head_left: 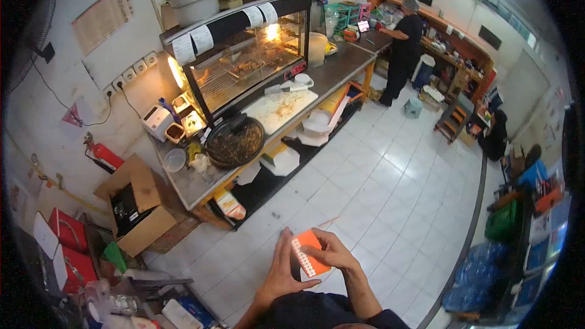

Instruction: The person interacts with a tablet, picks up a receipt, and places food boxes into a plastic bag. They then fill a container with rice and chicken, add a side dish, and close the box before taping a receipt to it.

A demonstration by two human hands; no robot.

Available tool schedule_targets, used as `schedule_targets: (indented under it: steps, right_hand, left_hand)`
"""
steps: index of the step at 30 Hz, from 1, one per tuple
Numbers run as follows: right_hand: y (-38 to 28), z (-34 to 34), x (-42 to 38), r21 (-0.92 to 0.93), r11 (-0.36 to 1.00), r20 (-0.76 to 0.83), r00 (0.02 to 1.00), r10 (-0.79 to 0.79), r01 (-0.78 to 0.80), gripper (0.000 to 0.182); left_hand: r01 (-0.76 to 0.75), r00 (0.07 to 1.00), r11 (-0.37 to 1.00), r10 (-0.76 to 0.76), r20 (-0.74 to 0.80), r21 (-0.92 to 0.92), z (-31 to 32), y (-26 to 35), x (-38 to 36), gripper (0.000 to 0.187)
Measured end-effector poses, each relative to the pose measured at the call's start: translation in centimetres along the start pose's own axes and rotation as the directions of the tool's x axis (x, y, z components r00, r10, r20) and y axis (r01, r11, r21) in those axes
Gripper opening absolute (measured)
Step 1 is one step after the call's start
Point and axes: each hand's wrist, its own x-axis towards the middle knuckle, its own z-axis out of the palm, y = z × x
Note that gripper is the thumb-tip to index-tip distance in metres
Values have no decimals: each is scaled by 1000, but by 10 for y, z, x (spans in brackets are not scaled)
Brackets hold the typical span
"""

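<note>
Low in front of me, both hands hold a small orange and white carton (317, 263). A row of white rounded marks runs down its left part. My left hand (282, 269) lies along the left side of the carton, with the thumb at its lower edge. My right hand (338, 256) grips it from the right, fingers at the far edge and a fingertip pressed on the orange face. What is inside the carton, if anything, is hidden.
A long counter (359, 55) bears a lit glass display cabinet (244, 61), a white cutting board (280, 109) with food scraps and a black bowl (234, 140). An open cardboard box (143, 207) stands left. Farther off, a person (405, 49) stands beside the counter.
</note>
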Motion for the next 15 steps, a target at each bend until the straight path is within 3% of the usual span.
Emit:
schedule_targets:
  steps: [3,6,9,12,13,15]
  right_hand:
    - [-3,-80,75,-55,998,-205,979,13,-25,19]
    - [-1,-164,154,-317,937,-387,922,13,-146,21]
    - [-18,-239,215,-523,825,-436,899,-44,-213,26]
    - [-28,-304,266,-507,838,-424,905,-37,-203,28]
    - [-46,-321,285,-574,771,-413,911,18,-275,27]
    - [-30,-372,325,-601,760,-384,923,0,-250,26]
  left_hand:
    - [-87,995,987,80,-55,-137,-6,-43,99,122]
    - [-154,975,913,78,-210,-378,-17,-84,216,95]
    - [-324,924,933,276,-264,-155,-46,-68,338,80]
    - [-364,924,896,313,-220,-253,-46,-54,447,66]
    - [-347,934,898,303,-190,-271,-40,-56,478,62]
    - [-321,944,903,283,-168,-285,-22,-72,538,54]
